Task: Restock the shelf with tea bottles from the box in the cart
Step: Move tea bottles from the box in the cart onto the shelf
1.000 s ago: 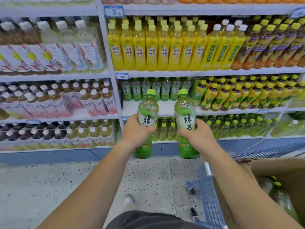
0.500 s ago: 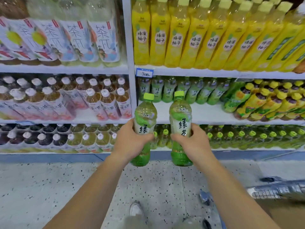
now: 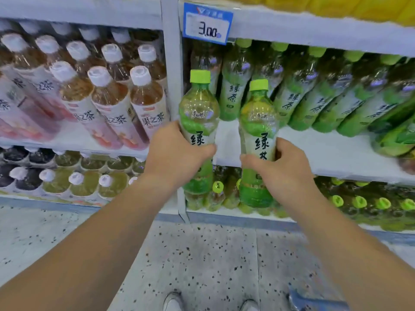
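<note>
Mid-frame, the left hand [image 3: 174, 153] grips one green tea bottle [image 3: 198, 108] and the right hand [image 3: 280, 169] another [image 3: 258, 122], both upright before the white shelf [image 3: 325, 153]. Green-capped bottles [image 3: 314, 90] line its back, under a blue price tag [image 3: 207, 23] at top centre.

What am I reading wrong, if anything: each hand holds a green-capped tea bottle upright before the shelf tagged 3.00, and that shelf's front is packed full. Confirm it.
One thing is off: the shelf front is not packed. The head view shows bare white board ahead of the stocked bottles at the back. The rest holds: the left hand and right hand each hold a green-capped bottle, left bottle and right bottle, upright under the 3.00 tag.
</note>
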